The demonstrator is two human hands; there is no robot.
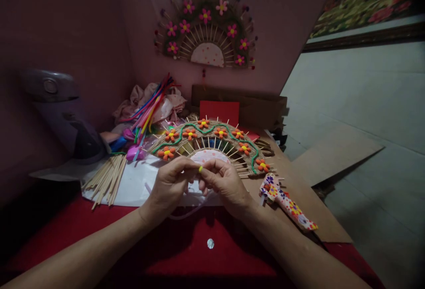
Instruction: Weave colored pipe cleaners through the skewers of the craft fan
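Note:
Between the fingertips of my two hands is a small yellow piece [200,169], perhaps modelling clay. My left hand [171,183] pinches it from one side with curled fingers. From the other side, the thumb and forefinger of my right hand [227,187] close on it. Just behind them a half-round fan ornament [212,140] leans up, wrapped in twine, with orange flowers with yellow centres, a wavy green line and thin sticks. My hands cover part of its pale spotted centre. Under my wrists a thin pale strip [191,213] curves; its kind is unclear.
Wooden sticks [108,178] lie on white paper at left, near coloured pipe-like strands [149,107] and a grey-purple container [63,112]. A flower-patterned object [288,205] rests on cardboard [327,227] at right. A silvery disc [210,244] lies on the red cloth [159,253]. A similar fan [207,28] hangs behind.

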